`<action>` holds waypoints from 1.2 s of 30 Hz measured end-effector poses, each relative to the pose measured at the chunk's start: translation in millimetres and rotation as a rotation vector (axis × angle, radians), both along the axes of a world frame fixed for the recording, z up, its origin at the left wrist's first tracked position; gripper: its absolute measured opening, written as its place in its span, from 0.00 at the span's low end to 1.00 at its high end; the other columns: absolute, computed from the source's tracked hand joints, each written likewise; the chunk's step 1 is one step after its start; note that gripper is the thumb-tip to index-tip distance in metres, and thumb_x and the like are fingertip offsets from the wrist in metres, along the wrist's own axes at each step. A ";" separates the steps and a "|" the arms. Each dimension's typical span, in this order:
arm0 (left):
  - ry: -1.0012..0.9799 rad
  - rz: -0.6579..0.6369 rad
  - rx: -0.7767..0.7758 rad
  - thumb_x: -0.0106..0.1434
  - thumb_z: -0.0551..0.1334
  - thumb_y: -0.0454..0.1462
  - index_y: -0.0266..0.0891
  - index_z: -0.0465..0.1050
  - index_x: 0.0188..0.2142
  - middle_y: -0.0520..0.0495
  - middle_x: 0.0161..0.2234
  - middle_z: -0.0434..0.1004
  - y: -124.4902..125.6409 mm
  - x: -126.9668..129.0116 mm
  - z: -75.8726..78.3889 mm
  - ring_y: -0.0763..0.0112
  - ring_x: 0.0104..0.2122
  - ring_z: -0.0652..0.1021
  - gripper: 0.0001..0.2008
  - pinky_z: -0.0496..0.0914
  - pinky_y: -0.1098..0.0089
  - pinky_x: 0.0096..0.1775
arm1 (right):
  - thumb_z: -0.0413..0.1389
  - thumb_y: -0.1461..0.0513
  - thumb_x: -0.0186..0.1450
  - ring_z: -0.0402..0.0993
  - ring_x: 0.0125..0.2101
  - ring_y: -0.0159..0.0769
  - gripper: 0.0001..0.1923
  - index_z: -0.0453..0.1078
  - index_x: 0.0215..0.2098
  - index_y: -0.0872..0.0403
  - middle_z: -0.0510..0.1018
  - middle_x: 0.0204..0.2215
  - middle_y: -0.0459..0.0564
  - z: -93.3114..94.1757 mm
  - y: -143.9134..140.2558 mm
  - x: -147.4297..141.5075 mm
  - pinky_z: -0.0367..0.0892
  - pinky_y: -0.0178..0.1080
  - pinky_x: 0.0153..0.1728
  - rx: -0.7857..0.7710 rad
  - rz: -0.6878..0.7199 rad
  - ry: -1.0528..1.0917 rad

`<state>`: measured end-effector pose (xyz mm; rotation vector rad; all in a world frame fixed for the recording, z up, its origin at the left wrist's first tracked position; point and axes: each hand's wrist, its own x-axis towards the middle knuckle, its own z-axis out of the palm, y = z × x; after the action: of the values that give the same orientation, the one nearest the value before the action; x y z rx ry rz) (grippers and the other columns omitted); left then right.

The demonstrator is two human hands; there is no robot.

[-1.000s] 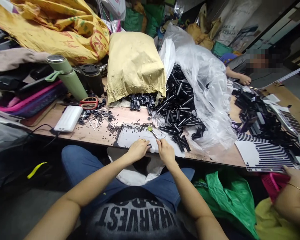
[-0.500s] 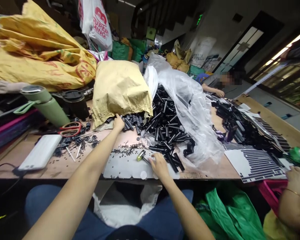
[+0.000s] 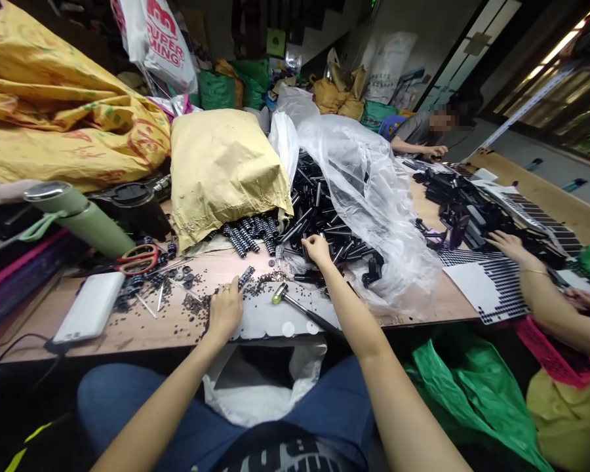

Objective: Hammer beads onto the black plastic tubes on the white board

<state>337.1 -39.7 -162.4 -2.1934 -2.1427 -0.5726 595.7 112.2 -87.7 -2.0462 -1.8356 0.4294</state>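
My left hand (image 3: 226,307) is closed on a short black-and-silver ribbed stick (image 3: 246,278), just above the table near the white sheet (image 3: 265,318). My right hand (image 3: 317,249) reaches into the heap of glossy black tubes (image 3: 319,196), its fingers pinched together; what they hold, if anything, is hidden. Between my arms a small hammer (image 3: 307,313) with a yellowish-green face lies on the sheet. More ribbed sticks (image 3: 243,237) spill from the mouth of the tan sack (image 3: 226,164). Tiny dark bits (image 3: 191,308) are scattered around my left hand.
Red-handled scissors (image 3: 138,259), a white power bank (image 3: 89,307) and a green flask (image 3: 78,216) stand or lie at the left. Clear plastic (image 3: 368,190) drapes over the tubes. At the right, a co-worker's hand (image 3: 511,248) touches black parts; another person sits farther back.
My left hand has drawn back from the sack's mouth with a ribbed stick. My right hand has left the hammer and moved up to the tubes. The co-worker's arm at right reached forward.
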 end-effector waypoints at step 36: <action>-0.768 0.006 -0.379 0.55 0.59 0.27 0.31 0.64 0.57 0.33 0.50 0.71 46.6 26.9 25.6 0.55 0.48 0.74 0.28 0.69 0.61 0.49 | 0.70 0.50 0.44 0.54 0.63 0.58 0.59 0.46 0.65 0.57 0.58 0.61 0.67 -64.4 -184.7 0.5 0.55 0.59 0.60 0.020 0.454 0.032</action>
<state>364.0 6.8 -136.8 -2.4084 -2.8015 -1.2755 596.3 -72.5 -152.0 -1.5874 -2.2713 0.5525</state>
